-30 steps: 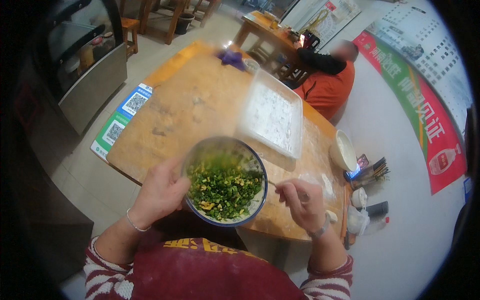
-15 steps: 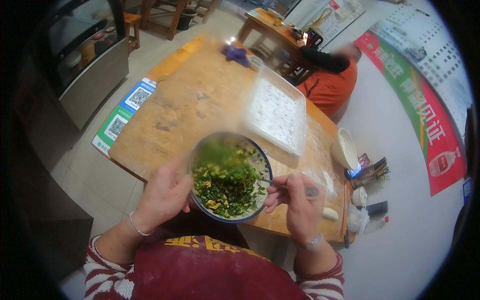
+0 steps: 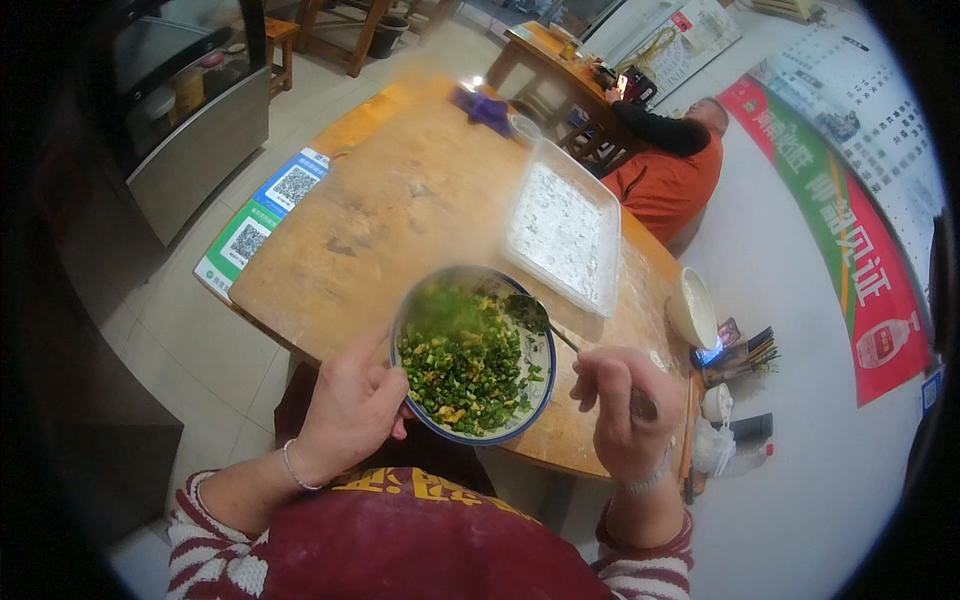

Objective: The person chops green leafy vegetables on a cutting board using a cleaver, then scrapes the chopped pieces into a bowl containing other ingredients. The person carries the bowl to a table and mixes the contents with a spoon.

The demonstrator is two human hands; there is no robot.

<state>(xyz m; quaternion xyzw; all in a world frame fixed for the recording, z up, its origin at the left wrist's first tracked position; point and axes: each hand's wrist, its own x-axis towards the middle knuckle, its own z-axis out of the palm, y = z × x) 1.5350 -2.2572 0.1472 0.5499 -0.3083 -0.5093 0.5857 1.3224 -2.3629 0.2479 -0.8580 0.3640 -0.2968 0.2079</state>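
Observation:
A white bowl with a blue rim (image 3: 549, 388) is held over the near edge of the floured wooden board. My left hand (image 3: 352, 408) grips its left side, thumb at the rim and fingers underneath. Inside lie chopped greens (image 3: 465, 375) mixed with yellow bits that look like egg. In my right hand (image 3: 636, 412) is a metal spoon (image 3: 562, 337), its handle between my closed fingers. The spoon's head rests at the bowl's upper right, in the greens. A lens smear blurs part of the filling.
A floured white tray (image 3: 565, 228) lies beyond the bowl, a purple cloth (image 3: 483, 108) farther back. To the right stand a cream bowl (image 3: 692, 308), a chopstick holder (image 3: 730, 365) and a lit phone (image 3: 711, 353). A person in orange (image 3: 668, 182) sits beyond the board.
My right hand has moved right and slightly down, drawing the spoon toward the bowl's upper right, where its head now shows. My left hand still holds the bowl.

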